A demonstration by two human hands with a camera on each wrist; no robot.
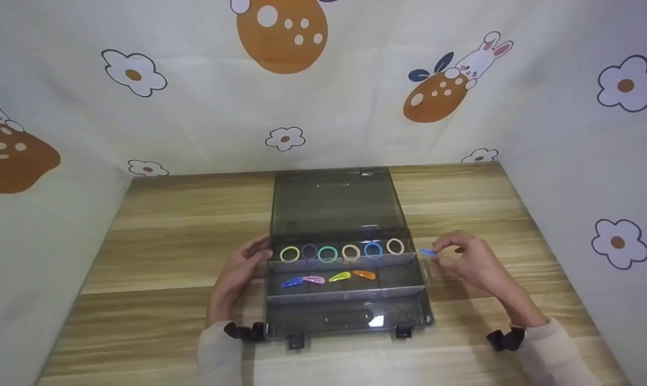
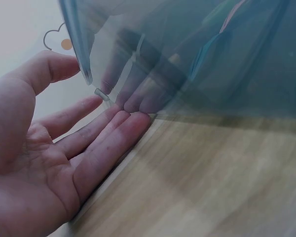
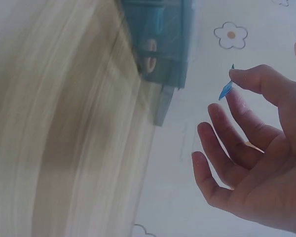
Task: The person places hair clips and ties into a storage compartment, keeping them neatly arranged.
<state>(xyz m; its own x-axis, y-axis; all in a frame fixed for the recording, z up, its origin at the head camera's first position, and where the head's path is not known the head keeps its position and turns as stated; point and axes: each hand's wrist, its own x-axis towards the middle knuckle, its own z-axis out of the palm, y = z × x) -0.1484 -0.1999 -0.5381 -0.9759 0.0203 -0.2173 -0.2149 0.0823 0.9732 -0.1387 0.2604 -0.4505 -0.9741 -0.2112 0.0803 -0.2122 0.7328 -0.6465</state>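
Observation:
A blue hair clip (image 3: pixel 226 90) is pinched between the thumb and index finger of my right hand (image 1: pixel 471 261), just off the right side of a dark see-through plastic box (image 1: pixel 350 313). The other fingers of that hand spread loosely. My left hand (image 2: pixel 64 143) rests against the box's left side, fingers fairly straight with their tips at the wall and the thumb by the top edge. Inside, several hair ties stand along the back row, among them a green one (image 1: pixel 328 254). On the middle step lie several hair clips: blue (image 1: pixel 292 282), pink (image 1: pixel 314 280), yellow (image 1: pixel 339 276) and orange (image 1: pixel 364 275).
The box's lid (image 1: pixel 337 201) is folded back onto the wooden table (image 1: pixel 168 257). Two black latches, one at the left (image 1: pixel 296 341), stick out from the front edge. A printed cloth (image 1: pixel 345 96) with flowers and rabbits hangs behind and along the sides.

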